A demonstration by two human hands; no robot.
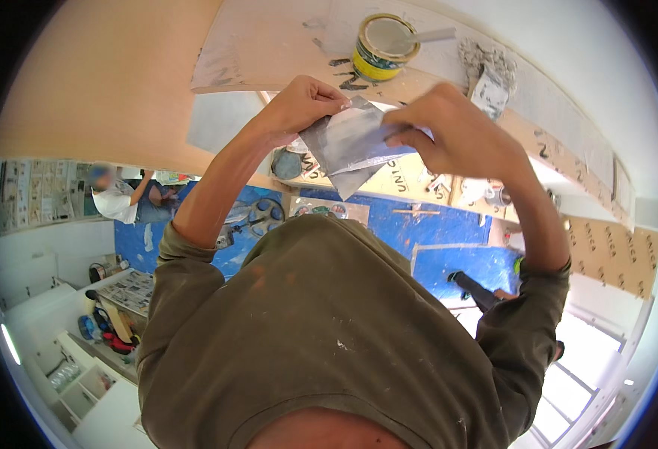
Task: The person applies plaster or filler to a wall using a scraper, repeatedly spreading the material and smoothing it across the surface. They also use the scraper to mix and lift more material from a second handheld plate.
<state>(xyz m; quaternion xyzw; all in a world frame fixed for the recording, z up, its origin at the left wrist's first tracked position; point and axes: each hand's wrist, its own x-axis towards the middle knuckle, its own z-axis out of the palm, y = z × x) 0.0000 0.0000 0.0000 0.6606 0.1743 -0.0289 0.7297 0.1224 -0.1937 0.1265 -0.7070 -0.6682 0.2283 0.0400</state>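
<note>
Between my hands, above the board, is a thin, flat grey sheet with dark corners and a pale shine; its exact kind is not clear. My left hand pinches its upper left corner between thumb and fingers. At its right edge, my right hand is closed with thumb and fingers together, slightly smeared by motion. Just beyond them stands an open tin with a yellow band and grey paste inside. A pale flat stick or spatula leans out over its rim.
A crumpled, plaster-smeared rag lies right of the tin. A printed wooden board runs beneath my hands. Blue floor covering spreads below. One person is at the left, and another's leg shows at lower right. Tools fill a lower-left shelf.
</note>
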